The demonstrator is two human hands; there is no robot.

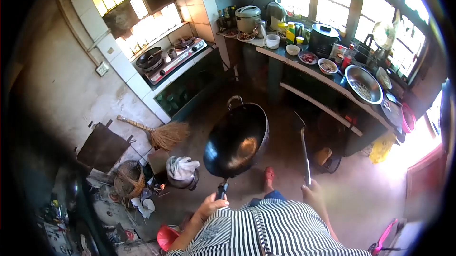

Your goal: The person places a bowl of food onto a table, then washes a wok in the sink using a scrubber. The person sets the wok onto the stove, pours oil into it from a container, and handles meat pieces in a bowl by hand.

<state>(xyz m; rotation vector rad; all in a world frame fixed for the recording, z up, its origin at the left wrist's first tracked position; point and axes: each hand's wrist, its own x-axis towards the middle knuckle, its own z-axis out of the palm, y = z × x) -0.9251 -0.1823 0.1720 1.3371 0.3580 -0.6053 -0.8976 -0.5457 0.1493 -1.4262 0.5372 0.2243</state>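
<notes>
My left hand (210,207) is closed around the dark handle of a large black wok (230,137). The wok is off the floor and tilted, its dark inside facing me with a bright reflection low in the bowl. A second loop handle stands at its far rim. In my right hand (312,195) is the grip of a long metal wok spatula (305,151), pointing away from me. Its blade is seen nearly edge-on and is hard to make out. The spatula and the wok are apart.
A gas stove (178,59) with a frying pan (149,59) stands ahead left. Along the right, the counter (304,63) bears a rice cooker (248,18), plates of food and a steel basin (363,84). A broom (166,134), wicker basket (129,178) and cloth-topped pot (182,170) are at left.
</notes>
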